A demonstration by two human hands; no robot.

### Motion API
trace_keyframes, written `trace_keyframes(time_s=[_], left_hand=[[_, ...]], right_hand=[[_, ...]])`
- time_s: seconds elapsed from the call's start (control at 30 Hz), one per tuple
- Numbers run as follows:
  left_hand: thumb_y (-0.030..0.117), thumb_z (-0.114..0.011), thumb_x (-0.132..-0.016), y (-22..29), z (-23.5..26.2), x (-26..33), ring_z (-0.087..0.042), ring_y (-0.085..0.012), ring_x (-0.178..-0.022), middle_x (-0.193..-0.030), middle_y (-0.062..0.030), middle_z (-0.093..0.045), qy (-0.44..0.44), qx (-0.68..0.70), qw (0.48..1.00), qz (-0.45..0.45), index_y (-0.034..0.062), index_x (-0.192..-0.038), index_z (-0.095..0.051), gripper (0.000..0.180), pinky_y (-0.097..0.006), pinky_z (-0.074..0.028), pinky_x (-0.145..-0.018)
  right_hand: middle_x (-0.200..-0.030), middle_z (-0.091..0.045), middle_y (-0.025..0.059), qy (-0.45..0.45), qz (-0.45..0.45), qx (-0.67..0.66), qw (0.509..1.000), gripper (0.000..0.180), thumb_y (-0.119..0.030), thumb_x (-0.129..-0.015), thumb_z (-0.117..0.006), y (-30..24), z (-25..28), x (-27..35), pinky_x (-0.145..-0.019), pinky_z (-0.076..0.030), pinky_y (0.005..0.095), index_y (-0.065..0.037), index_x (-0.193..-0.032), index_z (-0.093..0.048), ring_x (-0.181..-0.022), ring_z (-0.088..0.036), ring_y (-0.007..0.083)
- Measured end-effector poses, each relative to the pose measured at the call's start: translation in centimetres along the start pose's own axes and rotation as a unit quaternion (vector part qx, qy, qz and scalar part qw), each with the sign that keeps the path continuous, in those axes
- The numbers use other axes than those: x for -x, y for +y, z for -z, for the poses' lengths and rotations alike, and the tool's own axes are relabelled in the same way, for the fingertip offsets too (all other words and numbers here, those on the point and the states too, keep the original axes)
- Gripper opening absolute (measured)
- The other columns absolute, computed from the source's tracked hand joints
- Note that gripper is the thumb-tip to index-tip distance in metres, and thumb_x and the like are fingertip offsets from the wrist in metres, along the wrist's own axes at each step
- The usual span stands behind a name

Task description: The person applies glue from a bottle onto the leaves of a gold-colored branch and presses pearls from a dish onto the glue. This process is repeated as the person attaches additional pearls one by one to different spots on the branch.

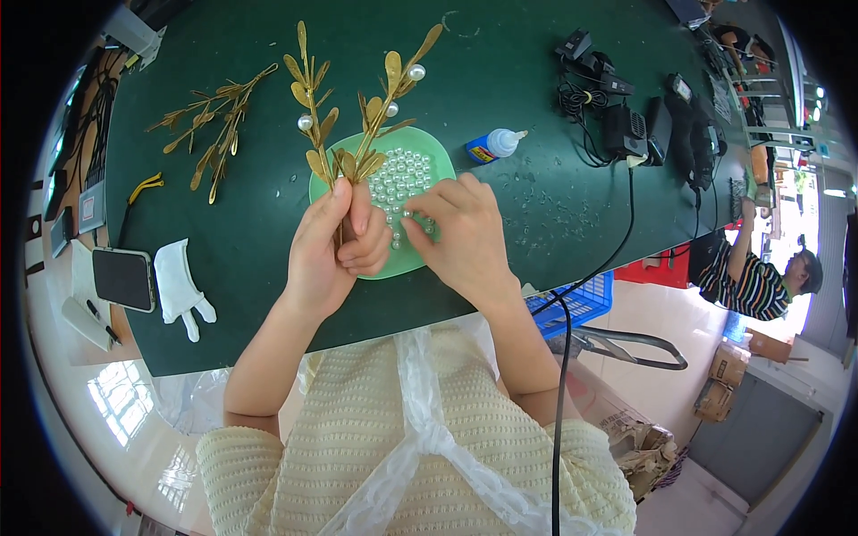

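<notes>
My left hand (342, 234) is closed round the stems of a gold leafy branch (350, 164), which forks upward into two sprays. White pearl beads sit on it in a few places, one near the right tip. Below and behind it lies a green plate (435, 146) with many loose pearl beads (399, 174). Over the plate's right side, my right hand (458, 228) pinches a pearl bead (407, 213) between thumb and forefinger. To the right, a small blue glue bottle (494, 146) with a white nozzle lies on its side.
More gold branches (214, 121) lie at the left on the green table (500, 54). A phone (123, 279), a white glove (179, 281) and a yellow-handled tool (145, 186) are nearer left. Black adapters and cables (626, 129) fill the right; one cable hangs past my right arm. Another person (760, 277) is far right.
</notes>
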State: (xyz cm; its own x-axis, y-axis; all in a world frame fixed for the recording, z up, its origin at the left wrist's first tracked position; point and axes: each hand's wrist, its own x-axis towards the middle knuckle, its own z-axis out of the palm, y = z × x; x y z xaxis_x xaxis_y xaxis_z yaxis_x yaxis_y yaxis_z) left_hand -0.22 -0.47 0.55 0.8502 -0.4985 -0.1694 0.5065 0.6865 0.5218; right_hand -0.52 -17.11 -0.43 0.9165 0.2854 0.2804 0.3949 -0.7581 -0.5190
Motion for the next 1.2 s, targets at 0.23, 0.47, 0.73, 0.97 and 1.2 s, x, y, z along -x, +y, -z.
trace_keyframes(time_s=[0.23, 0.47, 0.73, 0.97, 1.2], left_hand=[[0.033, -0.026, -0.094, -0.5, 0.1, 0.0, -0.02, -0.0066, -0.04, -0.046, 0.0025, -0.025, 0.004, -0.022, 1.0, -0.003, 0.0093, -0.067, -0.035, 0.037, -0.021, -0.018, -0.037], [0.035, -0.029, -0.093, -0.8, -0.1, 0.1, -0.022, -0.0068, -0.042, -0.048, 0.0023, -0.027, 0.0, -0.048, 0.999, 0.009, 0.0085, -0.066, -0.035, 0.038, -0.022, -0.018, -0.039], [0.034, -0.031, -0.093, -1.1, -0.3, 0.3, -0.023, -0.0063, -0.044, -0.048, 0.0019, -0.028, -0.001, -0.112, 0.994, -0.008, 0.0075, -0.066, -0.035, 0.039, -0.021, -0.018, -0.04], [0.033, -0.032, -0.093, -1.3, 0.0, 0.4, -0.023, -0.0057, -0.045, -0.051, 0.0016, -0.03, -0.008, -0.16, 0.987, -0.022, 0.0072, -0.067, -0.037, 0.037, -0.021, -0.019, -0.041], [0.031, -0.032, -0.093, -1.4, 0.1, 0.5, -0.024, -0.005, -0.046, -0.053, 0.0017, -0.032, 0.012, -0.206, 0.978, -0.043, 0.0069, -0.066, -0.036, 0.037, -0.02, -0.02, -0.042]], right_hand=[[-0.069, -0.059, 0.0, 0.06, -0.111, -0.167, 0.978, 0.018, 0.001, -0.062, -0.065, 0.0, 1.9, -0.1, -0.05, -0.035, 0.022, -0.006, -0.078, -0.06, -0.056, -0.045, 0.0084], [-0.077, -0.061, 0.0044, 0.071, -0.153, -0.349, 0.922, 0.017, 0.005, -0.068, -0.063, 0.4, 2.0, 0.3, -0.054, -0.037, 0.0175, 0.0, -0.084, -0.059, -0.067, -0.055, 0.0065], [-0.078, -0.06, 0.0066, 0.102, -0.196, -0.551, 0.804, 0.017, 0.002, -0.073, -0.063, 0.0, 2.1, 0.2, -0.052, -0.036, 0.0161, 0.004, -0.089, -0.057, -0.064, -0.056, 0.0079], [-0.071, -0.055, 0.0008, 0.113, -0.183, -0.589, 0.779, 0.014, 0.0, -0.075, -0.061, -1.1, 2.1, -0.3, -0.045, -0.025, 0.0163, 0.002, -0.089, -0.058, -0.053, -0.039, 0.002], [-0.07, -0.055, -0.0003, 0.042, -0.259, -0.696, 0.668, 0.014, -0.005, -0.076, -0.063, -1.2, 1.1, 0.1, -0.052, -0.034, 0.0161, 0.0, -0.088, -0.06, -0.057, -0.044, 0.003]])
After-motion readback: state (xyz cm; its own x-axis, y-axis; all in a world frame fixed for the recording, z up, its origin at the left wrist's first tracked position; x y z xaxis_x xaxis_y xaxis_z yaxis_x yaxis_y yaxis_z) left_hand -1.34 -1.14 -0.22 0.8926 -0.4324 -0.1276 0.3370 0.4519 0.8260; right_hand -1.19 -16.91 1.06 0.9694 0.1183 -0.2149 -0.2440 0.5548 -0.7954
